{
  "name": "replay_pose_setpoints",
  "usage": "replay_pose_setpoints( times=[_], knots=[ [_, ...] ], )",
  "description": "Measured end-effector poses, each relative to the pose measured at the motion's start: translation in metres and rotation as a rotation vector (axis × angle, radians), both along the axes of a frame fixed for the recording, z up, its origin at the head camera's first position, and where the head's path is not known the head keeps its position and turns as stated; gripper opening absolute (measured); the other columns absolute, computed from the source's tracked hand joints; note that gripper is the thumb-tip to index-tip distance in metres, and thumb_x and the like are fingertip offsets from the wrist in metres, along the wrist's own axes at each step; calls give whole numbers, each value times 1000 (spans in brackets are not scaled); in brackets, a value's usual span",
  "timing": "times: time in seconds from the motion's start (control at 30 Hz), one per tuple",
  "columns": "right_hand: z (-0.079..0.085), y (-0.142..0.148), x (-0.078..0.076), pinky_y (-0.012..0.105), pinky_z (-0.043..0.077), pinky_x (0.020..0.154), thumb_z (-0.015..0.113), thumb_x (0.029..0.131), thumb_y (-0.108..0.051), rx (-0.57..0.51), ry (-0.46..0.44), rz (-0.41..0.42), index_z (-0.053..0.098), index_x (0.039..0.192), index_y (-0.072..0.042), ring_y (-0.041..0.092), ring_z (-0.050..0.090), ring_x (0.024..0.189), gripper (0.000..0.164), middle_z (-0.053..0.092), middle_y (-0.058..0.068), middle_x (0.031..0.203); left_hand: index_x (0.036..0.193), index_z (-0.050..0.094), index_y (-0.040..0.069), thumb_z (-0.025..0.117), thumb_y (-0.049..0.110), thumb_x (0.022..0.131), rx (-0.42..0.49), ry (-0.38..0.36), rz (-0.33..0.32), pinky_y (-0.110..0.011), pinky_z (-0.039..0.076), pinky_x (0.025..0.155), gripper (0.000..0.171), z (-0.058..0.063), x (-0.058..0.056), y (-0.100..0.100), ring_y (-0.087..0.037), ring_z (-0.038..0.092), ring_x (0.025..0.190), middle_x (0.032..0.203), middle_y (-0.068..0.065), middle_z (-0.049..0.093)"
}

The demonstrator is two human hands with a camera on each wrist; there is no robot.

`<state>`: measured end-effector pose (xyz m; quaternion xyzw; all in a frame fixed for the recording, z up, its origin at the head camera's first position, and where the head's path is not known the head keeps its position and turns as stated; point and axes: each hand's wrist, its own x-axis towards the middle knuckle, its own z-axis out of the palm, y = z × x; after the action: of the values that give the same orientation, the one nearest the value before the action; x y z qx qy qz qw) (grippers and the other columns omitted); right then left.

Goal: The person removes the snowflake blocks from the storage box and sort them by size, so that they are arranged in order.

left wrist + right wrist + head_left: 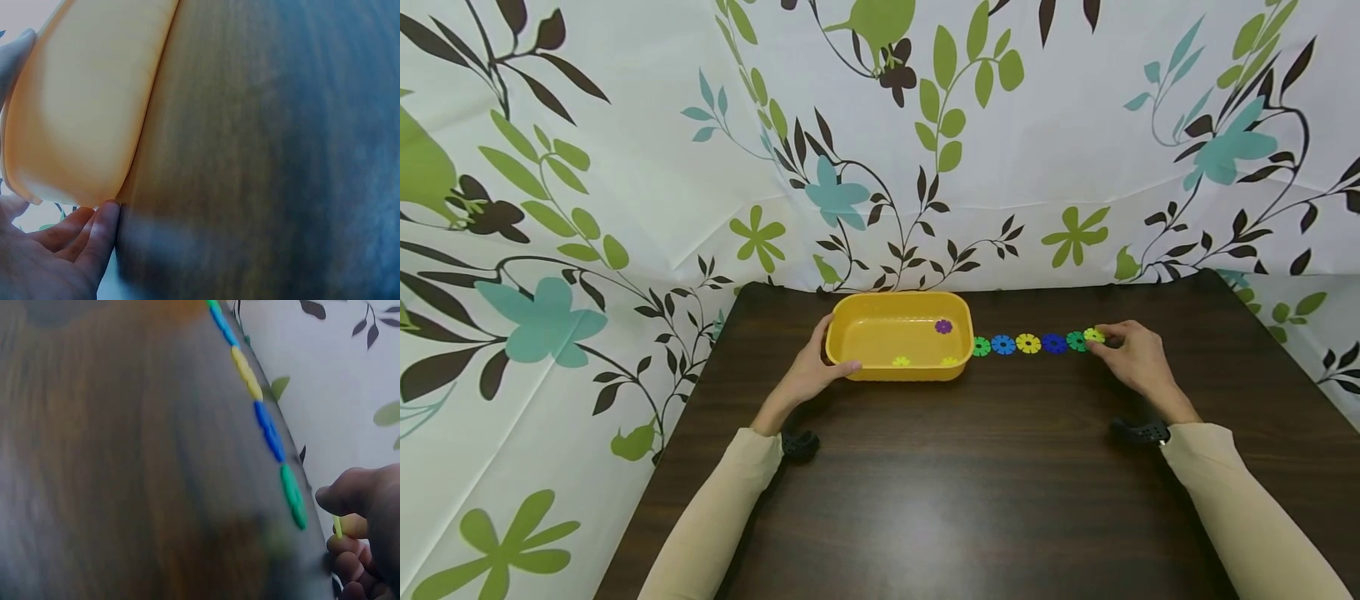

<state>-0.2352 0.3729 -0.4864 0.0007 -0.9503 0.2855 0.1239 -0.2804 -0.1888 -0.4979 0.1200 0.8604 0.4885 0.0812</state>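
1. The right grip (1138, 358) holds a yellow-green disc (1094, 335) by its right side, pinched between thumb and fingers, which are parted only by the disc. In the right wrist view it shows edge-on against the fingers.
2. The relation that matters most is probably the one to its left neighbour, a green disc (1076, 341). In the head view the two seem to meet; the right wrist view shows them apart. Whether the held disc touches the desk (940, 475) cannot be told.
3. The row's long axis runs sideways near the far edge of the desk: leftward from the green disc come a dark blue disc (1055, 343), a yellow disc (1028, 343), a light blue disc (1003, 345) and a second green one beside the yellow tray (902, 374).
4. The right grip is clearly nearer the row's right end. The left grip (808, 367) is across the tray, curled round its left end with the thumb over the front rim.
5. Inside the tray, a purple disc (943, 327) lies toward the right, and two yellow pieces (950, 362) show partly hidden at the front wall.
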Motion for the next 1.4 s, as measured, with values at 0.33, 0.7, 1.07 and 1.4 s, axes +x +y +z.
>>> replay_pose_setpoints(
  times=[0.33,0.7,1.07,1.4],
  knots=[
    [-3,19,-4,67,53,87,73,104,-20,30,-69,-14,68,134,14,56,64,112,46,61,43,133,176,11,27,88,66,83,-9,43,-39,-55,42,125,128,-16,-9,-7,-29,54,140,174,-15,39],
    [3,25,-8,61,54,85,72,106,-28,4,-163,-27,65,138,14,54,64,112,54,68,41,127,176,10,27,87,64,85,-21,44,-17,-61,44,122,124,-9,-7,-4,-32,53,139,173,-18,40],
    [8,15,-5,67,53,93,72,105,-32,-1,-109,-46,60,143,16,55,66,115,62,68,41,129,176,11,26,85,62,88,-38,34,-5,-65,41,124,121,4,2,2,-37,52,141,173,-20,38],
    [36,-36,-6,51,54,78,78,101,-34,-6,11,3,65,139,12,49,67,106,61,71,37,121,174,15,36,90,65,81,-10,20,0,-63,36,129,123,-21,-16,-7,-32,53,141,174,-11,40]
  ],
)
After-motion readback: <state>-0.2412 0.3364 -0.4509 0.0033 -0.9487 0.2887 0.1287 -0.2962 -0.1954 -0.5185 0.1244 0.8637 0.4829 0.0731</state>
